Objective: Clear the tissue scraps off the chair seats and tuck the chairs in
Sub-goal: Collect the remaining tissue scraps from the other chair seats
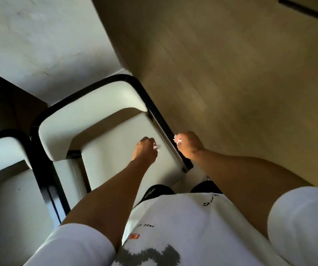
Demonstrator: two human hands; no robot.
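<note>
Beige floor; chair seat; both hands' grip holds tissue scraps.

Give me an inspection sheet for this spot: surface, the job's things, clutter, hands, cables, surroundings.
Surface: pale chair seat, no loose scraps seen on the visible part.
Job's things: chair with black frame, pulled out from the table; second chair to its left; tissue scraps in the left hand, more scraps in the right.
Clutter: nothing seen.
Hands: left hand curled round scraps above the seat; right hand curled round scraps at the seat's right edge.
Cables: nothing seen.
Surroundings: wooden floor; dark-framed thing at top right, cut off.
</note>
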